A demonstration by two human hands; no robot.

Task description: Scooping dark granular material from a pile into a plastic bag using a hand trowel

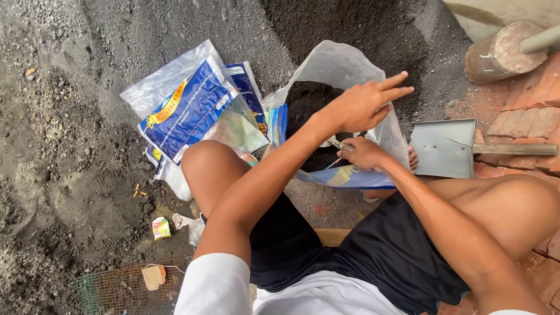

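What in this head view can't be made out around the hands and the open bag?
- Thin tool in the right hand: mostly covered by the left hand; its kind is unclear.
- Open bag of dark soil: lower part hidden by both forearms.
- Scoop: handle runs off the right edge.
- Pile of empty bags: lower ones hidden by the top one and a knee.

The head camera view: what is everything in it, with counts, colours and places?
Open bag: one, clear plastic, holding dark soil, centre.
Flat bags: a stack, blue and clear, left of the open bag.
Scoop: one, grey metal with wooden handle, right.
Wooden post: one, brown, top right.
Bricks: several, red, right.
Wire mesh: one piece, bottom left.
Left hand: flat, fingers spread, over the open bag.
Right hand: grip shut on a thin stick.
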